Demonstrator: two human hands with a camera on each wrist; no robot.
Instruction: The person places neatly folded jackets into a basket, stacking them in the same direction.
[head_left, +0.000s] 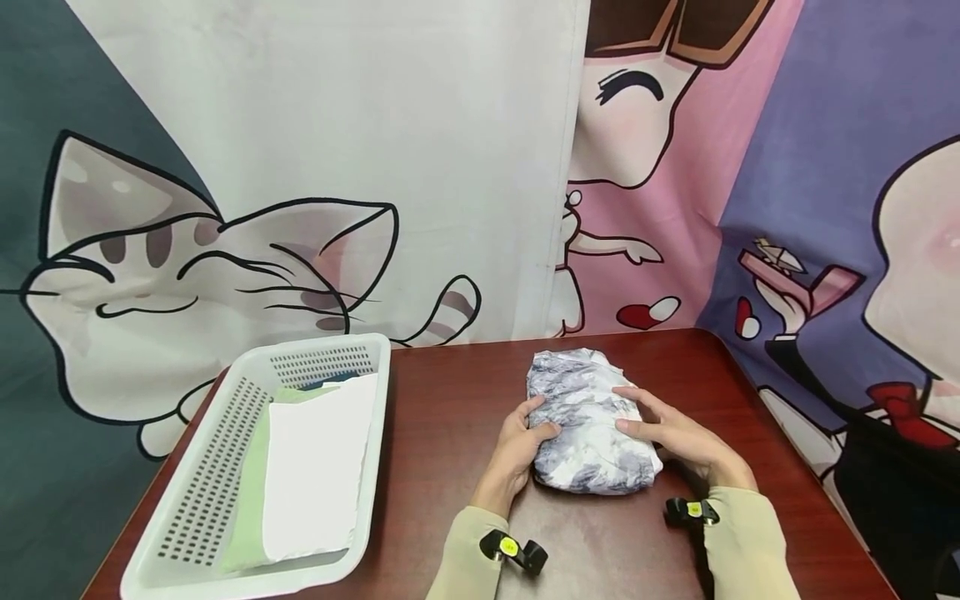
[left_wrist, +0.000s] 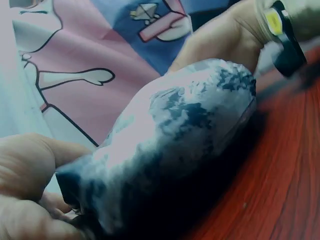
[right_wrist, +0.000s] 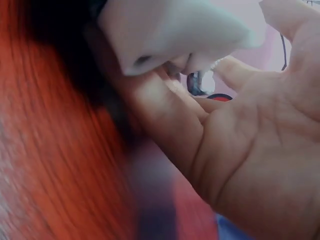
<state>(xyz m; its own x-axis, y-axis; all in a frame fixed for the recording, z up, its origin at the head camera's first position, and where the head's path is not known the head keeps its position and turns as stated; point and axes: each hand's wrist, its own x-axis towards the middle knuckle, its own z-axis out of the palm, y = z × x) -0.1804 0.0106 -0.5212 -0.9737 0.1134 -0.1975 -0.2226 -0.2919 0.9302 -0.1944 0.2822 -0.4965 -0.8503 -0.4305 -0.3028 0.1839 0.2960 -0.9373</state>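
A folded bundle of white and grey marbled fabric (head_left: 592, 433) sits over the table between both hands. My left hand (head_left: 513, 446) grips its left edge, thumb on top. In the left wrist view that hand (left_wrist: 30, 185) pinches a corner of the fabric (left_wrist: 175, 120), whose lower side is in shadow. My right hand (head_left: 682, 433) holds the opposite side, with thumb and index finger over the top. The right wrist view has the right palm (right_wrist: 250, 135) close up, with lower fingers reaching beneath a pale edge of the fabric (right_wrist: 175, 30).
A white perforated plastic basket (head_left: 378, 467) stands on the left of the dark red wooden table (head_left: 450, 400). Inside lie a white folded cloth (head_left: 318, 475), a green cloth (head_left: 251, 492) and something dark blue. A cartoon-printed curtain (head_left: 480, 167) hangs behind the table.
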